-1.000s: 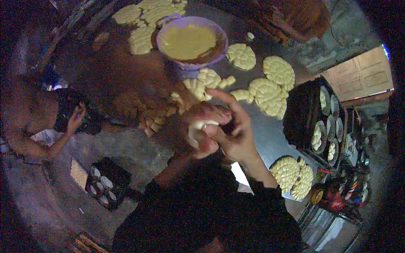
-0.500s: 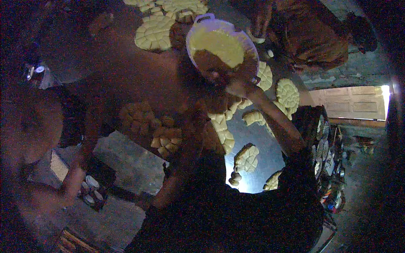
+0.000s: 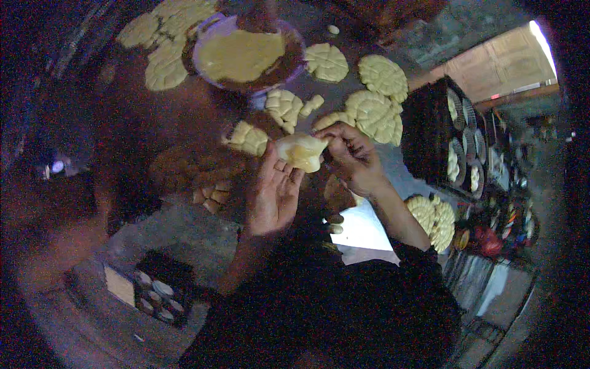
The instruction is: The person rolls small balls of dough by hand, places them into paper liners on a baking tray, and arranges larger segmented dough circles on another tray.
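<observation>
Dough piece (image 3: pixel 301 152), pale with a yellow patch, as I view it remotely from above: it is raised between both hands, over the table (image 3: pixel 398 175). The left hand (image 3: pixel 276 194), palm up with fingers loosely extended, supports its left side; the right hand (image 3: pixel 355 158), fingertips pinched together, grips its right end. A purple bowl (image 3: pixel 296 50) of yellow mixture (image 3: pixel 243 56) stands beyond; segmented dough rounds (image 3: pixel 373 115) lie to its right.

Bare table (image 3: pixel 396 169) strip passable right of right hand (image 3: pixel 356 157), between far and near dough rounds (image 3: pixel 375 114). Dark rack (image 3: pixel 424 132) blocks right. Far of left hand (image 3: pixel 276 194): dough chunks (image 3: pixel 249 138), then purple bowl (image 3: pixel 226 26).
</observation>
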`<state>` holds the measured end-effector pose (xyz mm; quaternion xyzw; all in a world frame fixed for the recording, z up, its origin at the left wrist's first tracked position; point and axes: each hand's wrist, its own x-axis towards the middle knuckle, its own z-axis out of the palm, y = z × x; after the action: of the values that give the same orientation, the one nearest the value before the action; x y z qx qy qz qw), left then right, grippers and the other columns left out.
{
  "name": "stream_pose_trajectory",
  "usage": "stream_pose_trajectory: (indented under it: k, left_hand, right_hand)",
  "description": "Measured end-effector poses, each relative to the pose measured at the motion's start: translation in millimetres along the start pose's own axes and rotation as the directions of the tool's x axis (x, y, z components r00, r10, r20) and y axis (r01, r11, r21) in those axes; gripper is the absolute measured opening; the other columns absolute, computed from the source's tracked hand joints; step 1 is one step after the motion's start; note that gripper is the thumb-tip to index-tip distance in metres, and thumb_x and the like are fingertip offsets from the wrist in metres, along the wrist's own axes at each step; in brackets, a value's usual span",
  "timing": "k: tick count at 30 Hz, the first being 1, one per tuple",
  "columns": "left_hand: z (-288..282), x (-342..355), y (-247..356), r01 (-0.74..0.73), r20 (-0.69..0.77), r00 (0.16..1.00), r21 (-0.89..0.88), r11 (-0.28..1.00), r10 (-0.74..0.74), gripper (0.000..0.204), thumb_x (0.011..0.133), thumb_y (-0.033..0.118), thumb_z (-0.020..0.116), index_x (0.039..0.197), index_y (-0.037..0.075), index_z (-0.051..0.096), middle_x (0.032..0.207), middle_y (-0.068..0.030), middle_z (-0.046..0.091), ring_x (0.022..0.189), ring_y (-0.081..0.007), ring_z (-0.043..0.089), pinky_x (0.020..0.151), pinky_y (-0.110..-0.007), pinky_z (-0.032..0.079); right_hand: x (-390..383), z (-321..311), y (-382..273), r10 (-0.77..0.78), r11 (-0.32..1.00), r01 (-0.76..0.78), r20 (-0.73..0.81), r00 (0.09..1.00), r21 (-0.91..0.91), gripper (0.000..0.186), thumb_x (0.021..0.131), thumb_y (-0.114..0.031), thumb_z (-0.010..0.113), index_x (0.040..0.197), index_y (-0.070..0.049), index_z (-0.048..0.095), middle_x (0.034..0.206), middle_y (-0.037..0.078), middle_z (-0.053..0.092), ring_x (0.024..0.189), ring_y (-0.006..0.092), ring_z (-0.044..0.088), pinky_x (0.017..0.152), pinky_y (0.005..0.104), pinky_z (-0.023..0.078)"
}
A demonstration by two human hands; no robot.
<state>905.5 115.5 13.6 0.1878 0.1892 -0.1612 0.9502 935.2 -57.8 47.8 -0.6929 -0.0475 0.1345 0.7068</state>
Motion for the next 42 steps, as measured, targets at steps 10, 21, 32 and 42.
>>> stream_pose_trajectory:
  k: [10,21,32,42]
  left_hand:
    - [32,-80,-98,-0.346,0.420,0.897,0.480,0.806,0.135,0.040,0.097,0.001,0.052,0.136,-0.006,0.048,0.141,-0.0122,0.049,0.131,-0.0206,0.045,0.112,-0.036,0.031]
    - [17,-135,-171,-0.459,0.332,0.887,0.555,0.694,0.321,0.023,0.097,0.002,0.056,0.117,-0.006,0.064,0.112,-0.0118,0.068,0.101,-0.0136,0.062,0.091,-0.028,0.048]
    - [44,-136,-141,-0.685,0.712,0.668,0.477,0.550,0.214,0.017,0.090,0.005,0.068,0.105,0.000,0.072,0.097,-0.0084,0.071,0.085,-0.0127,0.064,0.076,-0.026,0.051]
    - [-17,-52,-86,0.089,0.465,0.834,0.417,0.905,-0.296,0.038,0.096,0.025,0.058,0.127,0.003,0.056,0.125,-0.0082,0.061,0.116,-0.0181,0.056,0.094,-0.035,0.050]
  right_hand:
    - [-143,-48,-16,-0.590,0.593,0.505,0.088,0.802,-0.628,0.032,0.079,0.002,0.073,0.111,-0.002,0.069,0.123,0.016,0.061,0.105,0.0267,0.065,0.085,0.0339,0.053]
    - [-246,-67,-25,-0.735,0.351,0.704,0.284,0.615,-0.617,0.024,0.075,-0.001,0.073,0.098,0.000,0.067,0.108,0.014,0.068,0.096,0.0317,0.066,0.082,0.0372,0.054]
    - [-233,-58,-47,-0.697,0.571,0.563,0.010,0.717,-0.598,0.024,0.072,-0.013,0.083,0.090,-0.005,0.070,0.089,0.013,0.063,0.075,0.0237,0.056,0.066,0.0327,0.044]
    - [-162,-22,-30,-0.450,0.503,0.321,0.074,0.890,-0.803,0.046,0.070,-0.028,0.081,0.111,-0.013,0.066,0.083,0.004,0.061,0.080,0.0271,0.054,0.076,0.0398,0.040]
